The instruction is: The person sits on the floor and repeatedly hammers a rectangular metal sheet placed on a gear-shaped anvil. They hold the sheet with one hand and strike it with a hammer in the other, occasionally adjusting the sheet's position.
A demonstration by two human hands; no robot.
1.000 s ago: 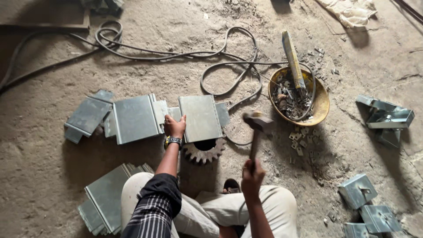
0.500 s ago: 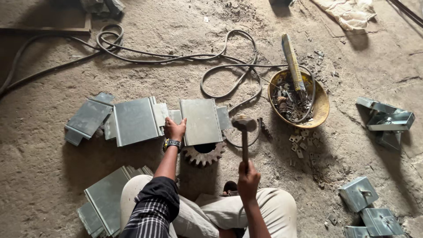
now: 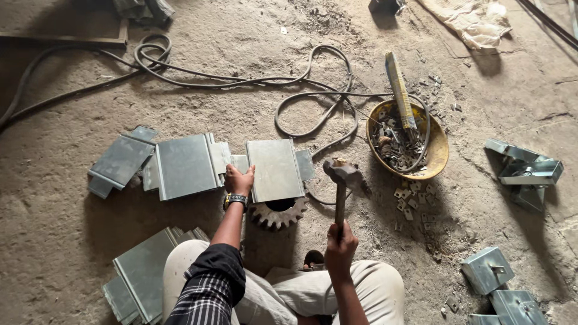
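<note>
I sit on a dirt floor. My left hand (image 3: 239, 180) presses on the left edge of a grey sheet-metal plate (image 3: 276, 170) that lies on top of a toothed gear wheel (image 3: 278, 212). My right hand (image 3: 341, 245) grips the wooden handle of a hammer (image 3: 342, 173), its metal head raised just right of the plate. A wristwatch sits on my left wrist.
More folded metal plates (image 3: 185, 165) lie to the left, and a stack (image 3: 141, 280) by my left knee. A yellow bowl (image 3: 438, 144) of small scrap and a long bar stands at right. Bent brackets (image 3: 528, 173) and plates (image 3: 487, 269) lie further right. Cables (image 3: 313, 90) loop behind.
The hammer has swung from tilted right to nearly upright, and its head now sits closer to the plate's right edge. My left hand stays on the plate.
</note>
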